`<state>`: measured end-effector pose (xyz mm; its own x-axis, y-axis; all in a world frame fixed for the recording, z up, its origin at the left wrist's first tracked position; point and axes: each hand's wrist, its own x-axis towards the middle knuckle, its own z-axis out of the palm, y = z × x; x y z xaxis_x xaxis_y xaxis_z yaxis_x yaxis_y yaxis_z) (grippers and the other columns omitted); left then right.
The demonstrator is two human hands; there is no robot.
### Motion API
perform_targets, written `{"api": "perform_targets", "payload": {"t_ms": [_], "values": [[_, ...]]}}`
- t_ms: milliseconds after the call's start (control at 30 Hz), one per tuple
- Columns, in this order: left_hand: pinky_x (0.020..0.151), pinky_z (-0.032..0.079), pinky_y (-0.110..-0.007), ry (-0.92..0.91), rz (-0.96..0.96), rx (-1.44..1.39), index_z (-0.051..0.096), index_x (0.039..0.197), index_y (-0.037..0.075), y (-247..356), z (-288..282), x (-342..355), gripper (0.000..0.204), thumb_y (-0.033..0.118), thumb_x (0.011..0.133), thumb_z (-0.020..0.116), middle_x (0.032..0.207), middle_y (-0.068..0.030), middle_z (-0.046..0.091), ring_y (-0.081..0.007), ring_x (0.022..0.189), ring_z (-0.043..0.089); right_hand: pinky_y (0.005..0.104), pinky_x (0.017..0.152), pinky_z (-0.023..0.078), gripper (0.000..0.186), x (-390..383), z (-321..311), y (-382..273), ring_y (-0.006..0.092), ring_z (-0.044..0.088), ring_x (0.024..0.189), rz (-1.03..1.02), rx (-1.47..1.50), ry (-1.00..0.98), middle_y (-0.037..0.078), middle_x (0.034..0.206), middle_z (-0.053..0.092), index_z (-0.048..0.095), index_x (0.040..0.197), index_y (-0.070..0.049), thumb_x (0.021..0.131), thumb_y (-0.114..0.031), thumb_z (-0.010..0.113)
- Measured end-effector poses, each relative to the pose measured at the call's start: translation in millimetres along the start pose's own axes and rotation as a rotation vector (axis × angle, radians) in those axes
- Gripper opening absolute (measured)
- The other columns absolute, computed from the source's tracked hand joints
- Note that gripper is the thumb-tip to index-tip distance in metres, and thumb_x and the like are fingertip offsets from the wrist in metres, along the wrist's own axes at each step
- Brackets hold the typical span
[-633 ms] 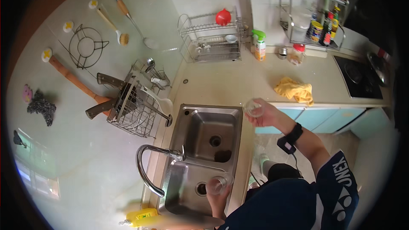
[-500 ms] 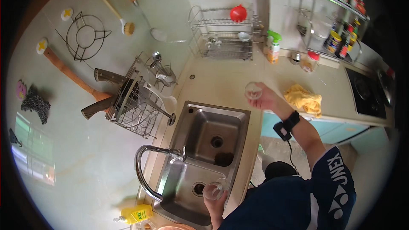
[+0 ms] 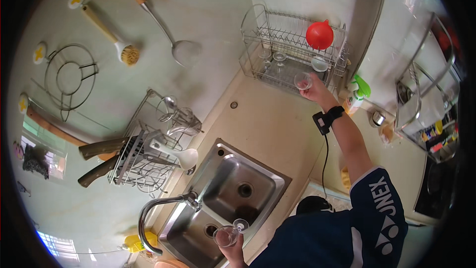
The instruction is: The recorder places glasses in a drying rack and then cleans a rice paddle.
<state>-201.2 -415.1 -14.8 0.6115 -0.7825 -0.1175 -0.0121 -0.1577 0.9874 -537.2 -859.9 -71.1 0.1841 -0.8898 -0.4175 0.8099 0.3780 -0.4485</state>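
Note:
My right hand (image 3: 314, 92) reaches out to the front of the wire dish rack (image 3: 270, 82), its fingers closed round a clear glass (image 3: 301, 80). Whether that glass has a stem, I cannot tell. Over the near sink basin (image 3: 186, 228), my left hand (image 3: 233, 255) grips a clear stemmed glass (image 3: 225, 236), which is tilted so its round foot shows beside the bowl. On the rack's lower level stand a few small glasses (image 3: 279, 57) and a white bowl (image 3: 320, 64); a red funnel-shaped thing (image 3: 320, 35) sits higher up.
A chrome faucet (image 3: 145, 218) arches over the double sink. Along the left wall hangs a wire holder with knives (image 3: 106, 148) and a white ladle (image 3: 183, 158). A green-topped spray bottle (image 3: 359, 89) stands right of the rack, near a metal shelf (image 3: 421, 87) with bottles.
My right hand has carried its glass away from above the counter by the yellow cloth to the dish rack. My left hand still holds its glass over the sink. The view has turned.

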Motion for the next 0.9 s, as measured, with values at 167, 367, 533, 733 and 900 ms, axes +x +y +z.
{"api": "perform_targets", "payload": {"t_ms": [167,367,533,733,900], "values": [[0.076,0.04,-0.027,-0.014,0.005,0.113,0.04,0.103,0.002,7,41,4,0.052,-0.003,0.058,0.066,0.092,-0.0059,0.048,-0.0144,0.085,0.048,0.031,0.063,0.041,0.035,57,-25,-20,0.0202,0.047,0.069,-0.068,-0.158,0.159,0.008,0.082,0.048,0.042,0.093,-0.005,0.074,-0.032,0.053],[0.076,0.04,-0.027,-0.002,-0.066,0.09,0.036,0.103,0.003,18,73,8,0.054,-0.004,0.058,0.066,0.092,-0.0072,0.047,-0.0153,0.087,0.048,0.0307,0.064,0.041,0.036,87,-26,-16,0.02,0.049,0.069,-0.283,-0.398,0.182,0.01,0.087,0.053,0.044,0.097,-0.003,0.073,-0.028,0.055],[0.076,0.041,-0.028,-0.046,-0.072,0.131,0.036,0.103,0.004,21,84,16,0.054,-0.005,0.059,0.064,0.094,-0.0078,0.047,-0.0158,0.088,0.048,0.0306,0.067,0.041,0.033,119,-44,-11,0.0208,0.052,0.075,-0.642,-0.854,0.274,0.013,0.088,0.055,0.049,0.095,-0.003,0.074,-0.028,0.054],[0.075,0.043,-0.029,-0.106,-0.028,0.092,0.037,0.102,0.002,30,107,30,0.052,-0.007,0.058,0.064,0.095,-0.0095,0.046,-0.0169,0.088,0.049,0.0357,0.074,0.04,0.042,126,-40,-1,0.0317,0.051,0.091,-0.902,-1.355,0.359,0.018,0.094,0.054,0.047,0.102,-0.001,0.071,-0.026,0.058],[0.075,0.045,-0.029,-0.161,-0.016,0.164,0.038,0.103,-0.002,23,116,43,0.053,-0.007,0.058,0.065,0.096,-0.0089,0.045,-0.0175,0.09,0.048,0.0376,0.075,0.039,0.049,112,-26,11,0.0333,0.05,0.091,-0.839,-1.439,0.314,0.019,0.094,0.054,0.042,0.108,-0.001,0.068,-0.023,0.061]]}}
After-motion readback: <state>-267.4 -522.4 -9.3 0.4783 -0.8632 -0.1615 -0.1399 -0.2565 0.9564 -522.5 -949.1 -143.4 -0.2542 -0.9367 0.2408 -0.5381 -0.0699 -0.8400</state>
